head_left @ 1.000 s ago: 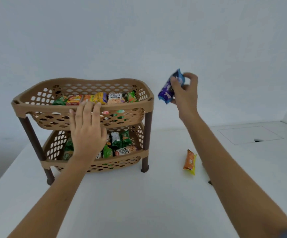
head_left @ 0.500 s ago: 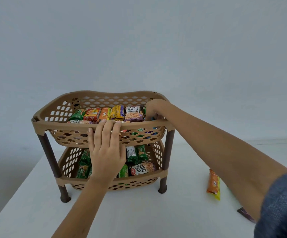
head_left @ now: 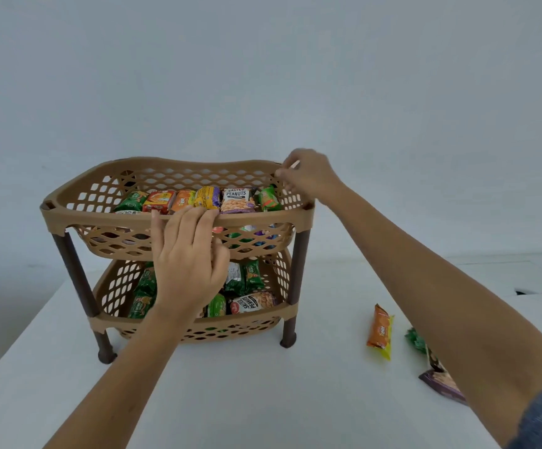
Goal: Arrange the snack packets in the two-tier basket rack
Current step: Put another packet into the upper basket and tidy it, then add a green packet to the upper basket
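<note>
- Rack [head_left: 179,218]: tan two-tier basket w/ dark brown legs, stands on white table [head_left: 263,400].
- L hand [head_left: 187,264] lies flat on front rim of top basket, fingers straight, tips hooked just over the edge; grasps nothing.
- R hand [head_left: 307,175] is up at back-right corner of top basket, fingers curled loosely near the rim. Blurred, so can't tell if it pinches anything or is touching the plastic.
- Top tier: row of packets, green, red, orange, yellow, then salted peanuts pack [head_left: 238,200], then green packet [head_left: 268,198] at right end. More packets under the row, seen only through the mesh; colours show, labels don't.
- Lower tier: mostly green packets plus one peanuts pack [head_left: 253,302] lying sideways. My L hand & wrist cover the middle of it.
- Loose on table, right of rack: orange packet [head_left: 380,332], well apart from rack leg.
- Beside it, green wrapper [head_left: 415,341] & dark purple pack [head_left: 441,382], both partly behind my R forearm, cut off.
</note>
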A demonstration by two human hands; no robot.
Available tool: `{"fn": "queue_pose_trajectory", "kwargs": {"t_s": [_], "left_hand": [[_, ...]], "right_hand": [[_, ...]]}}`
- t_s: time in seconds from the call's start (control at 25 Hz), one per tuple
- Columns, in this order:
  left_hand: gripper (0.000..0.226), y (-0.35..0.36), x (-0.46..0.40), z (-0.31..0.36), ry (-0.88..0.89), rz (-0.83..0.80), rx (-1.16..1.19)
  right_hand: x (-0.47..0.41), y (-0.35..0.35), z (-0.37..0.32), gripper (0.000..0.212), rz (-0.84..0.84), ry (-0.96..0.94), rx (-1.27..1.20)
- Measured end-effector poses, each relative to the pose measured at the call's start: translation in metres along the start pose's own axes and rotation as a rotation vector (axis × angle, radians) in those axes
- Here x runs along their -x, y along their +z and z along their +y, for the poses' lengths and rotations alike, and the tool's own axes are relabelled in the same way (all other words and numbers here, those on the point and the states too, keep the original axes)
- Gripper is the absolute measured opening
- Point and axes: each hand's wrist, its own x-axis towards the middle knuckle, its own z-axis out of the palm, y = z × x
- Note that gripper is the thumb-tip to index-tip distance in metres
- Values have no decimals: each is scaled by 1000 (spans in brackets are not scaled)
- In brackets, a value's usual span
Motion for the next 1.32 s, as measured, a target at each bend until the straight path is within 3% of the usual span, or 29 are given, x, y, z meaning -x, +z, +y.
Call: {"fn": "queue_pose_trajectory", "kwargs": {"t_s": [0.08,0.16,0.32,0.4,0.48,0.56,0.64,0.96,1.12,1.24,1.32], "left_hand": [[33,-1,-17,12,79,-50,38],[37,3,-33,30,134,-127,57],[39,24,-29,53,139,-137,5],[40,34,-14,54,122,-83,-55],[41,41,-2,54,124,-20,-120],[43,48,2,55,120,21,-147],[44,52,3,55,105,48,-142],[46,48,3,52,115,34,-147],[45,42,1,53,118,15,-155],[46,34,-3,50,145,-6,-147],[46,29,-7,46,179,-27,-116]], "right_hand": [[14,-27,28,11,203,12,-186],[31,-53,71,7,271,76,-236],[81,-91,200,9,244,346,23],[113,-102,266,18,150,521,165],[143,-102,316,27,-70,665,258],[163,-91,346,37,-249,738,320],[170,-78,362,42,-290,746,409],[166,-41,383,48,-300,686,635],[142,-45,345,37,52,564,407],[105,-65,270,35,341,379,81],[79,-77,203,28,448,232,-115]]}}
